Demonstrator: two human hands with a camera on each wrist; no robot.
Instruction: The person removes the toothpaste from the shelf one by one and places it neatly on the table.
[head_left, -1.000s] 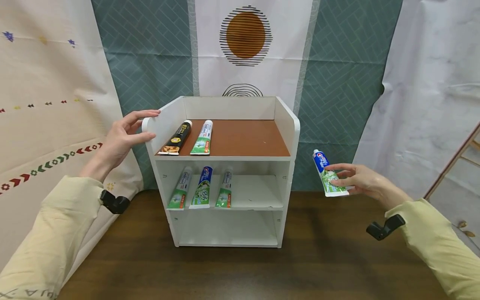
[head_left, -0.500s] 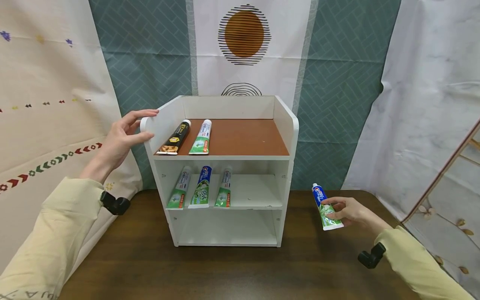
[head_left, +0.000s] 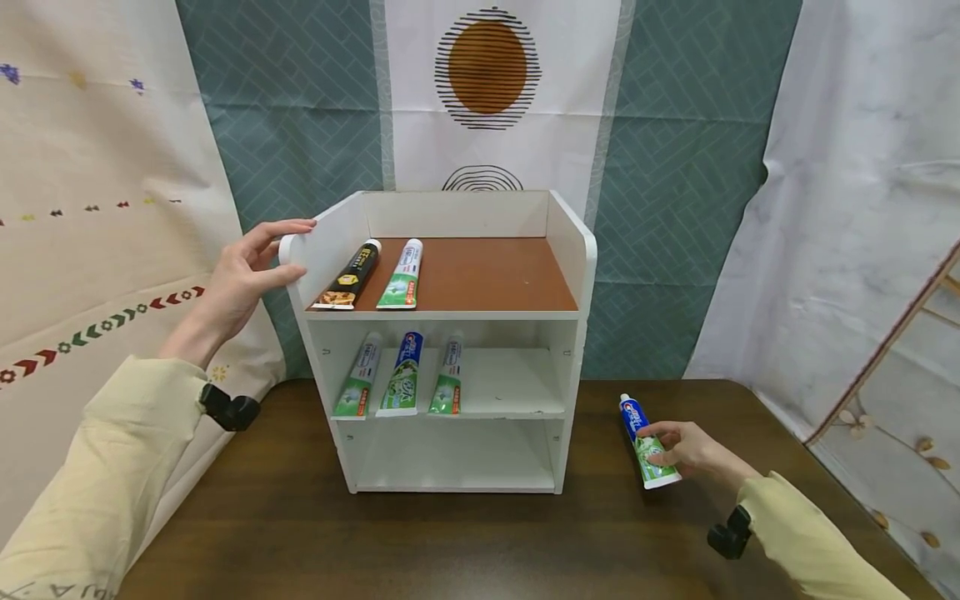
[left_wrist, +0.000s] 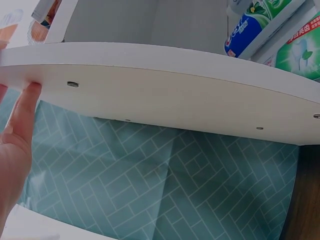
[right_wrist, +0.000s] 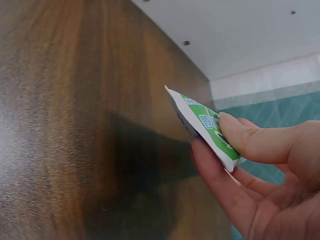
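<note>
My right hand (head_left: 693,450) pinches a blue-and-green toothpaste tube (head_left: 634,417) low over the table, right of a small white shelf unit (head_left: 566,392). In the right wrist view, thumb and fingers grip the sides of the tube (right_wrist: 205,122) near its flat end, with a shadow beneath. My left hand (head_left: 238,279) holds the upper front edge of the unit's left side panel; in the left wrist view a fingertip (left_wrist: 32,90) touches the outer face. A black toothpaste tube (head_left: 350,275) and a green-and-white one (head_left: 403,275) lie on the brown top.
On the middle shelf lie a green-and-white tube (head_left: 360,379), a blue-and-green tube (head_left: 402,375) and another green-and-white tube (head_left: 447,379). The bottom compartment (head_left: 453,458) is white. The unit stands on a dark wooden table (head_left: 450,542) before patterned cloths (head_left: 675,167).
My right hand has lowered the blue-and-green toothpaste tube toward the table, slightly to the left. The left hand keeps its place on the shelf unit.
</note>
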